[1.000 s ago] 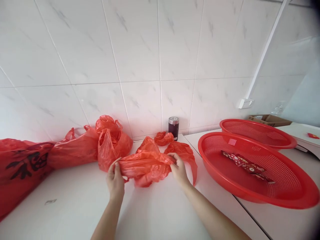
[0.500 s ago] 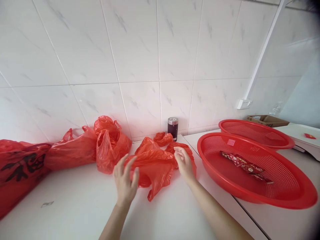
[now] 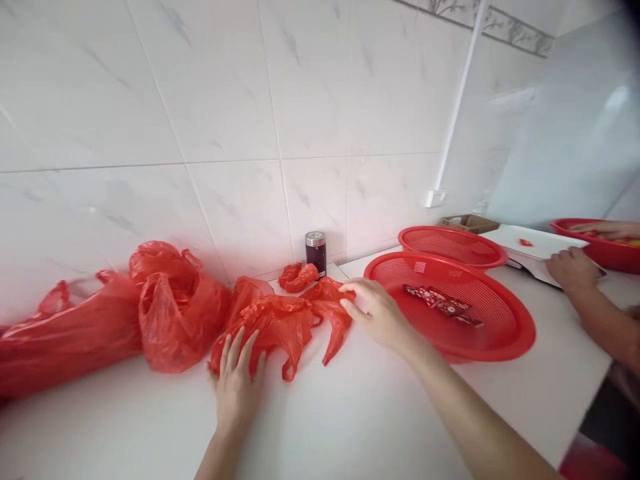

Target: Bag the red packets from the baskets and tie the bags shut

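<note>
Crumpled, thin red plastic bags [image 3: 280,320] lie on the white table in front of me, their handle loops hanging toward me. My left hand [image 3: 234,380] rests with fingers spread on the left front part of this bag pile. At the pile's right edge, my right hand [image 3: 377,310] has its thumb and fingers closing on the bag film. Just behind sits a small wad of red plastic [image 3: 297,277], beside a dark cup with a silver lid [image 3: 315,255].
Filled red bags [image 3: 180,320] stand along the wall to the left. On the right, a red perforated basket [image 3: 390,320] holds patterned red packets [image 3: 443,303]; another basket [image 3: 450,233] is behind it. A co-worker's hand [image 3: 573,267] touches a white scale [image 3: 540,243].
The view has swung right, bringing a co-worker's hands into sight. My left hand has come down onto the bags, and my right hand has closed on the film at their right edge.
</note>
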{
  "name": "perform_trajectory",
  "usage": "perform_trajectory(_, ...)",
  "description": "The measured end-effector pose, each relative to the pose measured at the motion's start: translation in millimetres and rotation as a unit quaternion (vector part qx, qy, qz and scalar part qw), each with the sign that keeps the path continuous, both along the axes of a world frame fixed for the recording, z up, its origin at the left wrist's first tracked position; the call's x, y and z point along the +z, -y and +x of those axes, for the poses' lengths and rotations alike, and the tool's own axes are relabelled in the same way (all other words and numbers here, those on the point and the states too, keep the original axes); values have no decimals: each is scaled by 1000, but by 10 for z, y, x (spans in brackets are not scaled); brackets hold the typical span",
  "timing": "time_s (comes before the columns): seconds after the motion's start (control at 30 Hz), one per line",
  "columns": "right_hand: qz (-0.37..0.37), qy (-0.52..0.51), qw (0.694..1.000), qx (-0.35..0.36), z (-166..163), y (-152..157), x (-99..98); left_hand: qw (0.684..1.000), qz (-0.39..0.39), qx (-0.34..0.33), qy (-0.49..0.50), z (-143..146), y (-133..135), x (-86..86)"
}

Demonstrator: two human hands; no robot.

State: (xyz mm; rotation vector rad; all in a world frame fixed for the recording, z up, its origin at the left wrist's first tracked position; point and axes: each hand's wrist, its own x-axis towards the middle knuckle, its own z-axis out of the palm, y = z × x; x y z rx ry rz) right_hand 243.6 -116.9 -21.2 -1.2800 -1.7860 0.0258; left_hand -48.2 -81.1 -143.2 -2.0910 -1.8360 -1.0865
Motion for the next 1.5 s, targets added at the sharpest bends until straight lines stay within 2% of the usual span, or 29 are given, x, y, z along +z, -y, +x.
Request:
perform_trajectory(0.07, -98, 49, 994, -31, 317, 165, -11, 999, 17, -28, -17, 99, 30, -13)
perform_trajectory(0.13, -176, 78, 981, -26, 549, 334, -96, 998, 13, -48, -31, 173, 51, -43)
perform_trajectory(0.2, -194, 79, 978, -2, 665, 466, -193, 998, 12, -53, -27, 187, 50, -63)
perform_trajectory(0.27, -168, 56, 984, -2, 660, 535, -266, 999, 15, -51, -5, 152, 45, -47)
perform_trajectory(0.33, -115, 24, 993, -18, 549, 546, -302, 998, 14, -48, 31, 108, 58, 28)
perform_trajectory(0.4, -71, 3, 997, -5, 362, 522, -304, 996, 11, -52, 68, 100, 104, 171)
perform_trajectory(0.53, -58, -21, 992, 108, -124, 450, -255, 983, 49, -95, 148, 230, 292, 593)
perform_trajectory(0.63, -38, -39, 987, 152, -492, 391, -248, 969, 81, -132, 191, 356, 472, 886)
perform_trajectory(0.73, -6, 11, 991, 131, -755, 302, -316, 952, 57, -184, 239, 390, 620, 1048)
perform_trajectory(0.83, 5, 87, 995, 49, -792, 162, -422, 933, 16, -212, 289, 301, 709, 1080)
perform_trajectory(0.97, -22, 105, 994, -18, -586, 44, -475, 923, -32, -198, 328, 117, 765, 1044)
perform_trajectory(1.07, -10, 76, 997, -5, -568, 166, -413, 901, -64, -184, 388, 83, 805, 1035)
perform_trajectory(1.17, 14, 18, 999, 43, -776, 388, -346, 882, -94, -175, 427, 187, 874, 1056)
perform_trajectory(1.23, 11, 22, 998, 52, -923, 464, -339, 877, -110, -190, 426, 280, 929, 1079)
perform_trajectory(1.3, 1, 68, 997, 37, -975, 426, -360, 878, -117, -211, 415, 332, 970, 1109)
perform_trajectory(1.4, -32, 124, 992, 5, -855, 264, -384, 892, -122, -212, 380, 282, 967, 1166)
perform_trajectory(1.5, -69, 96, 993, -1, -722, 248, -332, 889, -144, -201, 384, 165, 894, 1223)
